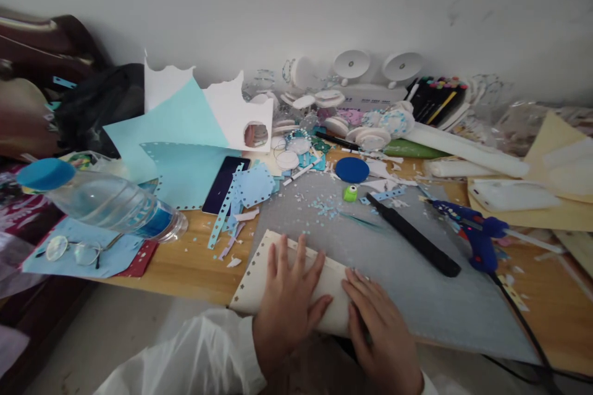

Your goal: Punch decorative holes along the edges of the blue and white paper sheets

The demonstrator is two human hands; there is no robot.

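Observation:
A cream sheet of paper (252, 278) with a row of star-shaped holes along its left edge lies at the front of the grey mat (417, 315). My left hand (291, 296) rests flat on it, fingers spread. Over the sheet's right end lies my right hand (382, 330), its fingers stretched out and close together, the thumb lower down near the front edge. Light blue paper bits (324, 207) are scattered beyond the sheet. A black-handled tool (417, 237) lies to the right, past my right hand, near small pale tweezers (361, 220).
A blue glue gun (479, 234) with a cable lies at the right. To the left are a water bottle (111, 200), eyeglasses (76, 251), a dark phone (225, 185) and large blue paper (185, 166). White discs, a blue disc (352, 169) and pens (435, 102) crowd the wall side.

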